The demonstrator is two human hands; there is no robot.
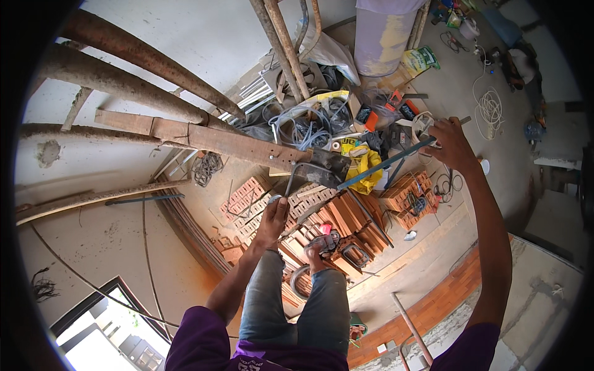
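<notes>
While left fingers (pixel 281 208) curl round bent metal rod (pixel 291 178), right fingers (pixel 439 131) grip straight, slim blue-grey bar (pixel 387 162).

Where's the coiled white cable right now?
In the head view's upper right, the coiled white cable lies on the floor, appearing above-right of the right hand gripping the blue-grey bar.

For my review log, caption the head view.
Left hand grasps a bent rod, right hand a blue-grey bar, bricks below.
</notes>
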